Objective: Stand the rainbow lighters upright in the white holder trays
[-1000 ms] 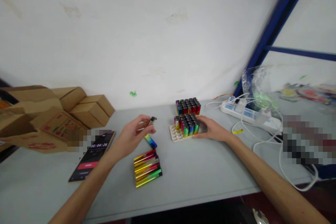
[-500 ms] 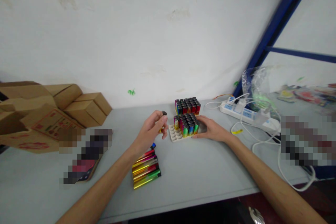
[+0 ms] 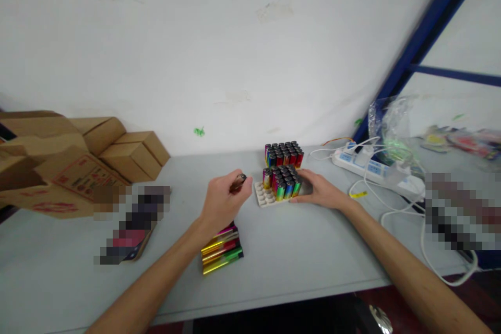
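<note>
My left hand (image 3: pixel 226 193) is closed round a lighter (image 3: pixel 238 181), whose dark, metal-tipped end sticks up past the thumb; the fingers hide the rest of it. Below that hand lie several shiny lighters (image 3: pixel 223 253) side by side, gold at one end and coloured toward dark tips. My right hand (image 3: pixel 319 189) holds the right end of a white tray with round holes (image 3: pixel 266 199), thumb at the near corner and fingers behind. Several colourful lighters (image 3: pixel 288 187) stand upright in the tray's right part, with one more (image 3: pixel 266 178) at its back left.
Another block of upright lighters (image 3: pixel 285 155) stands behind the tray by the wall. Brown cardboard boxes (image 3: pixel 135 155) and a blurred-out phone-like object (image 3: pixel 135 224) are on the left. A white power strip (image 3: pixel 376 169) with trailing cables lies to the right, before a blue frame (image 3: pixel 407 57).
My left hand has turned over more, palm downward, with the lighter near the tray's left side. The right hand stays at the tray. The whole view has shifted slightly.
</note>
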